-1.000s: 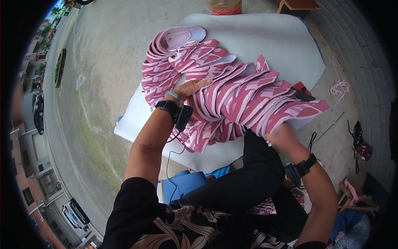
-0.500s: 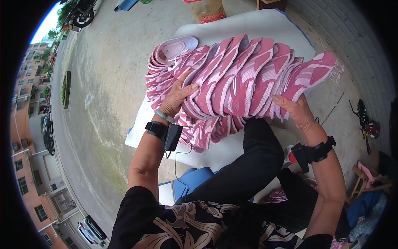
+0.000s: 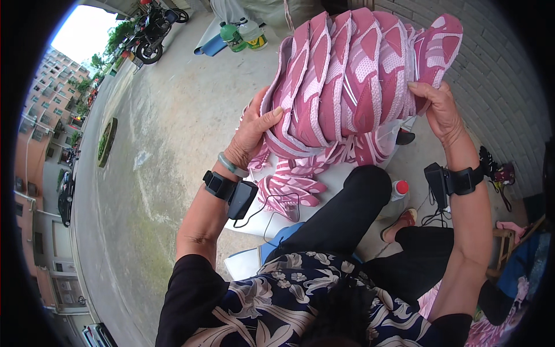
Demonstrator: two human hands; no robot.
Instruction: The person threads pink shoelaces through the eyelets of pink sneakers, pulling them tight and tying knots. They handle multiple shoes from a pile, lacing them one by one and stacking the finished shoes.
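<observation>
Our left hand and right hand pinch opposite ends of a pink shoe-upper stack, held up beyond our knee. Farther off, a green bottle stands beside a clear bottle; its yellow label is too small to read.

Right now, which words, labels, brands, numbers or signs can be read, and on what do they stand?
None can be read clearly.
Clear bottle: yellow-green label, print too small.
Green bottle: any print is too small.
Pink shoe uppers held between left hand and right hand: pale stripes and shapes, no readable lettering.
</observation>
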